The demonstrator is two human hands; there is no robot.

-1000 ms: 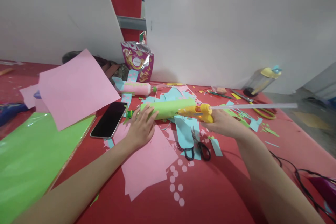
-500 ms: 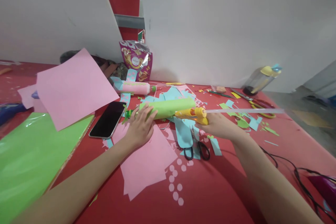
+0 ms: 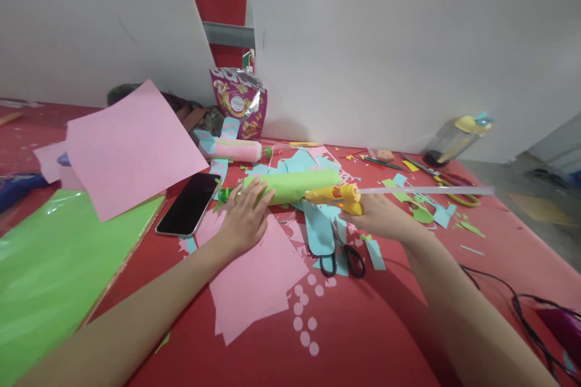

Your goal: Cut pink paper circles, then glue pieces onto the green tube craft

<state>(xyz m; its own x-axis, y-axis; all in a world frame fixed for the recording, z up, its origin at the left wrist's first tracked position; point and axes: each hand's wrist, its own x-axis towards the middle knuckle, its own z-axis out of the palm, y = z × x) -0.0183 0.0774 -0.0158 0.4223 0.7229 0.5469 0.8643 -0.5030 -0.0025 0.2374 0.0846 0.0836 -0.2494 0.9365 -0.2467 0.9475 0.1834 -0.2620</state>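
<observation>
A bottle wrapped in green paper (image 3: 299,185), its green cap to the left, lies across the middle of the red table. Fingers of my left hand (image 3: 246,213) curl over its left end and hold it down. My right hand (image 3: 381,215) is closed around a yellow hot glue gun (image 3: 333,195), whose nozzle points left at the lower side of the green paper. From the gun's back a long clear glue stick (image 3: 426,190) sticks out to the right. Pink sheets (image 3: 254,284) lie beneath my left wrist. Black-handled scissors (image 3: 347,257) rest on blue paper (image 3: 319,230) below the gun.
A phone (image 3: 188,204) lies left of my hand, beside a green paper pack (image 3: 54,266) and a pink sheet (image 3: 131,151). Behind are a pink-wrapped bottle (image 3: 238,150) and a snack bag (image 3: 240,103). At right are a drink bottle (image 3: 456,140), yellow-handled scissors (image 3: 460,196) and black cables (image 3: 512,296).
The view has shifted slightly. Both hands, the wrapped bottle and the glue gun keep nearly the same places relative to one another.
</observation>
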